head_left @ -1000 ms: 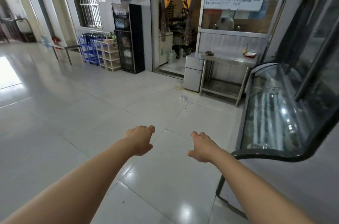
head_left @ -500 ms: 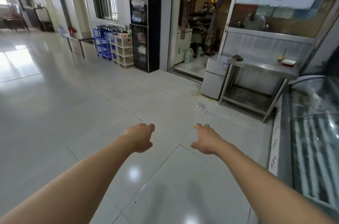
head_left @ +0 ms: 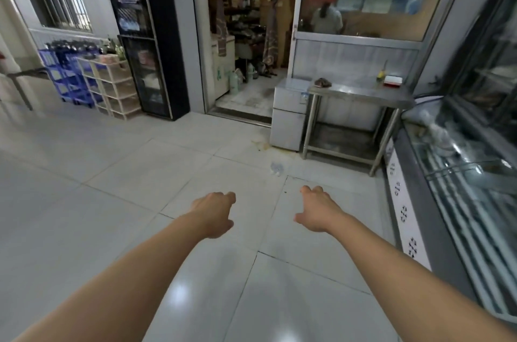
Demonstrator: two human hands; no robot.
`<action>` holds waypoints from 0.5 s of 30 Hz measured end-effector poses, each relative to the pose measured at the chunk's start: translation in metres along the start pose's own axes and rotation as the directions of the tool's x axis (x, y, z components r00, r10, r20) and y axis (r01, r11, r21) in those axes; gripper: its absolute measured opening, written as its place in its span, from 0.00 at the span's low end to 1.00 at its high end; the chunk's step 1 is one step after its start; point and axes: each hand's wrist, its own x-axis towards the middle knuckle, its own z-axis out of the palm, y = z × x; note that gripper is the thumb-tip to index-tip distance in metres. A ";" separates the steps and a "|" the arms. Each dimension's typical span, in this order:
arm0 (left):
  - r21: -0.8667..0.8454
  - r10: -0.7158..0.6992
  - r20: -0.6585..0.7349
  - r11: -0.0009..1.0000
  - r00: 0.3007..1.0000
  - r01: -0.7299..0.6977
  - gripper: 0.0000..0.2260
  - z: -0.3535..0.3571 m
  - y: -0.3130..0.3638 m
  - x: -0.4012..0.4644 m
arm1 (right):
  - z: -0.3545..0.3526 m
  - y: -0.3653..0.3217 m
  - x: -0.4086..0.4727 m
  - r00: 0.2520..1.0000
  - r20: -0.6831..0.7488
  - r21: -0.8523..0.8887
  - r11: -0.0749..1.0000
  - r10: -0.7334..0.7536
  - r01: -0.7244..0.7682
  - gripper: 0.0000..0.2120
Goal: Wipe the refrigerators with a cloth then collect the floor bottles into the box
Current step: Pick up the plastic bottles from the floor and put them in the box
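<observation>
Both arms are stretched out over the tiled floor (head_left: 84, 201). The left hand (head_left: 214, 214) and the right hand (head_left: 316, 211) are held with loosely curled fingers, and nothing is held in either one. No cloth is clearly seen in the hands; a dark crumpled thing (head_left: 323, 82) lies on the steel table (head_left: 363, 92), and whether it is a cloth cannot be told. A small grey refrigerator (head_left: 288, 115) stands just left of the table. A clear bottle (head_left: 277, 168) lies on the floor in front of the table, beyond the hands. The approach seems to be the step in hand. Next, the cloth must probably be found and taken. No box is recognised.
</observation>
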 end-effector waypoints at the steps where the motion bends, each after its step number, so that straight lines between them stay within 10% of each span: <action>1: 0.001 0.011 -0.005 1.000 1.000 -0.011 0.23 -0.003 -0.006 0.021 | -0.003 -0.004 0.021 1.000 -0.001 0.000 1.000 0.004 -0.004 0.32; 15: 0.020 -0.014 0.025 1.000 1.000 0.014 0.23 -0.063 -0.076 0.353 | -0.075 -0.027 0.366 1.000 -0.001 0.012 1.000 0.017 -0.017 0.31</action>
